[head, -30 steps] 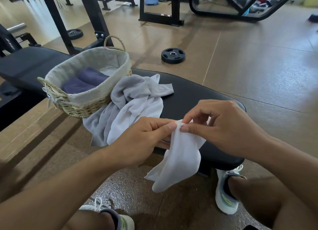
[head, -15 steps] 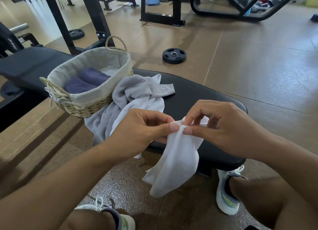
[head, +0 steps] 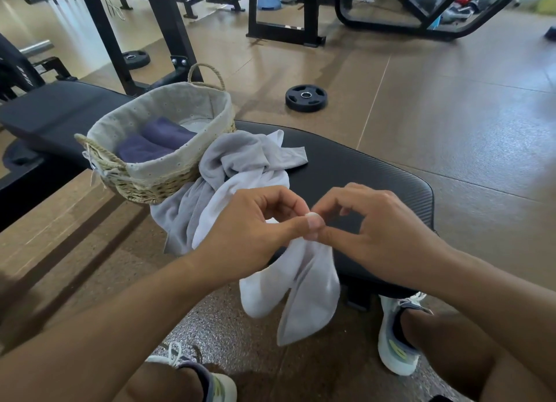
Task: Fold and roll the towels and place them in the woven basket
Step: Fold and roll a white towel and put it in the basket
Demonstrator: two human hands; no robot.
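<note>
While the person is sitting before the padded black surface [head: 361,173], the left hand [head: 249,236] and the right hand [head: 382,233] are meeting above its near edge, thumb and forefinger of each pinching the same top corner of a white towel [head: 301,284]; each grip is thus clamped on the cloth, with the fingertips of the two hands touching or nearly touching. The white towel is hanging down from this pinch in two limp folds, its lower ends dangling below the edge of the surface and above the floor [head: 451,116]. Behind the left hand, a heap of unfolded grey and white towels [head: 240,167] is lying crumpled on the surface and is spilling over its near side. Just beside that heap, touching it, the woven basket [head: 156,182] is standing upright on the surface, its cloth lining showing at the rim, and two rolled dark blue towels [head: 156,143] are lying side by side inside it. A weight plate [head: 306,98] is lying flat on the floor beyond the surface, well apart from the basket. Two pale sports shoes [head: 397,341] are showing at the lower edge of the view.
</note>
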